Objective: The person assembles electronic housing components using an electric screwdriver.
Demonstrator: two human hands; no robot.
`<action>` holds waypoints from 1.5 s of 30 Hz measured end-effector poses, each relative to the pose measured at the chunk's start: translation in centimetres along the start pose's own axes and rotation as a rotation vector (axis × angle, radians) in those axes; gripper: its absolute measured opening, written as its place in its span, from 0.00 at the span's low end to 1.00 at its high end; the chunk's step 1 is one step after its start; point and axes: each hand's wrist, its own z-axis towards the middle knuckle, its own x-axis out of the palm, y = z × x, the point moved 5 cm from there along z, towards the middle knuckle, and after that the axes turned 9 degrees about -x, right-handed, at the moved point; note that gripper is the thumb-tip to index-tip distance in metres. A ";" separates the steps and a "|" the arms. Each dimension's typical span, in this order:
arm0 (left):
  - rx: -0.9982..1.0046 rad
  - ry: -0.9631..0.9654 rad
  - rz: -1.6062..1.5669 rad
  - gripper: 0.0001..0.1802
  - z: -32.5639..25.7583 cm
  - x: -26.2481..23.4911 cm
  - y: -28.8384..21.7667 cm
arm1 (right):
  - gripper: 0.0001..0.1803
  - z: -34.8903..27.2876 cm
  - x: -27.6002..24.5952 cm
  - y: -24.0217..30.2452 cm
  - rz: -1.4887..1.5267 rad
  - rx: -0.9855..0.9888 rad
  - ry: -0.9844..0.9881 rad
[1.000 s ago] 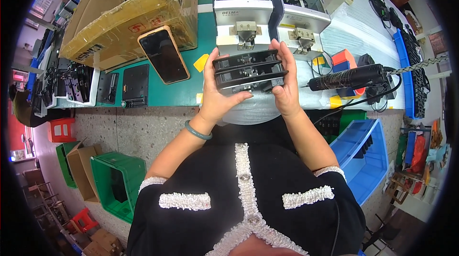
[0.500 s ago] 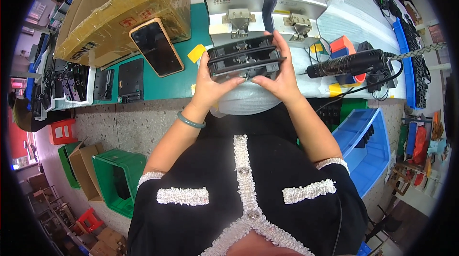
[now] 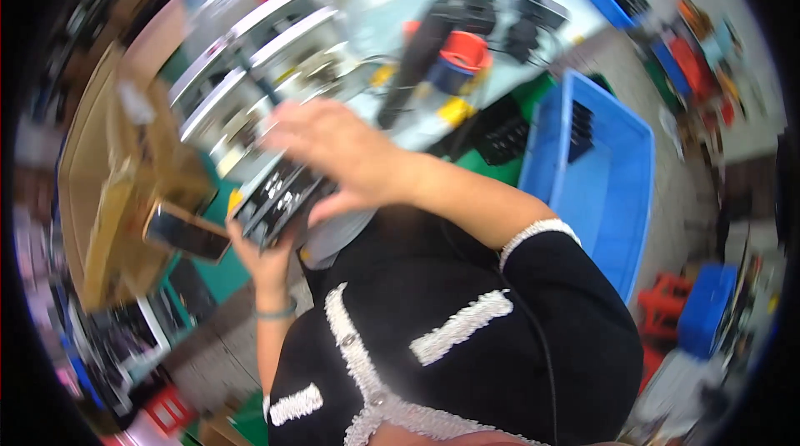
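A stack of black, glossy slatted plastic parts (image 3: 279, 200) is tilted above the front edge of the workbench; motion blurs it, so its exact kind does not show. From below and the left, my left hand (image 3: 265, 256) grips it, with a bangle on that wrist. My right hand (image 3: 346, 154) hovers over its upper right side, thumb spread away from stretched, smeared fingers. The thumb lies near the stack's edge; whether it touches cannot be made out. Behind the hands stand two white machines with metal fixtures, the nearer one (image 3: 321, 46) partly covered by my right fingers.
Left of the hands, a phone (image 3: 185, 232) leans against a large cardboard box (image 3: 104, 229). A black corded hand tool (image 3: 421, 58) rests by a red and blue holder (image 3: 462, 62). At right stands a blue crate (image 3: 612, 187) with black parts inside, beside a green crate (image 3: 500, 164).
The view has swung to the right, bringing the blue crate further in. Both hands held the black stack before; now my right hand has loosened and spread above it.
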 end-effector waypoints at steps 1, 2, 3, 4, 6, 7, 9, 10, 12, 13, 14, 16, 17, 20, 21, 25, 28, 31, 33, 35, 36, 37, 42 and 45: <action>0.066 0.023 0.037 0.38 -0.5 0.0 -1.5 | 0.53 0.6 -0.9 1.8 -0.057 -0.015 0.072; 0.132 0.042 0.073 0.37 -0.7 0.1 -2.8 | 0.50 0.6 -1.1 3.4 -0.109 -0.027 0.145; 0.191 0.091 0.138 0.37 -0.6 0.7 -3.8 | 0.44 0.2 -1.2 4.4 -0.243 -0.014 0.169; 0.250 0.125 0.210 0.36 -0.2 1.1 -4.8 | 0.38 0.2 -1.1 4.9 -0.365 -0.008 0.193; 0.311 0.178 0.216 0.36 0.0 2.6 -7.2 | 0.30 -0.6 -1.8 5.3 -0.525 -0.004 0.114; 0.308 0.200 0.209 0.36 0.1 3.3 -8.0 | 0.28 -1.1 -2.2 5.2 -0.468 0.039 0.143; 0.329 0.235 0.217 0.39 0.2 4.8 -9.0 | 0.25 -2.0 -4.2 5.4 -0.442 0.095 0.184; 0.326 0.240 0.212 0.39 0.2 5.6 -9.3 | 0.25 -2.5 -5.2 5.5 -0.443 0.101 0.188; 0.324 0.377 0.186 0.39 0.1 8.5 -11.1 | 0.19 -3.8 -8.1 5.8 -0.369 0.127 0.119; 0.346 0.422 0.161 0.38 0.0 10.4 -12.3 | 0.20 -4.7 -9.8 6.2 -0.367 0.162 0.105; 0.401 0.467 0.150 0.37 -0.2 12.2 -13.5 | 0.26 -5.5 -11.4 6.7 -0.379 0.254 0.163; 0.519 0.568 0.125 0.38 -0.6 15.9 -15.2 | 0.34 -7.4 -14.6 7.7 -0.425 0.318 0.160; 0.583 0.652 0.150 0.42 -0.8 17.6 -15.9 | 0.37 -8.5 -16.2 8.2 -0.449 0.367 0.157; 0.697 0.758 0.195 0.49 -1.3 21.6 -18.2 | 0.39 -13.4 -22.6 9.4 -0.584 0.628 0.166; 0.730 0.764 0.151 0.48 -1.6 21.9 -18.3 | 0.39 -15.6 -24.8 10.1 -0.614 0.735 0.094; 0.569 0.885 0.080 0.36 -0.8 22.3 -15.5 | 0.39 -24.3 -30.3 13.3 -0.675 1.086 -0.109; 0.488 0.994 0.066 0.31 -0.4 22.1 -13.4 | 0.40 -27.5 -31.1 13.1 -0.706 1.148 -0.193; 0.365 0.964 0.058 0.30 0.3 20.7 -12.3 | 0.43 -25.7 -28.7 11.4 -0.270 1.154 -0.425; 0.120 0.969 -0.047 0.35 0.4 19.4 -11.2 | 0.45 -23.3 -26.3 8.5 -0.093 1.110 -0.380; -0.050 0.986 -0.243 0.48 0.5 18.6 -10.1 | 0.50 -18.5 -22.9 6.3 0.220 1.099 -0.317; -0.133 0.994 -0.383 0.52 0.3 17.9 -9.5 | 0.48 -17.0 -20.8 5.1 0.299 1.051 -0.271; -0.308 1.005 -0.464 0.59 -0.1 16.9 -9.1 | 0.46 -15.4 -18.8 4.2 0.371 0.967 -0.227; -0.375 0.773 -0.791 0.55 -3.0 11.4 -6.4 | 0.39 -8.8 -6.9 1.7 0.790 0.887 -0.134; -0.483 0.570 -0.807 0.46 -3.6 8.1 -5.0 | 0.40 -7.6 -1.7 1.0 0.800 0.952 -0.099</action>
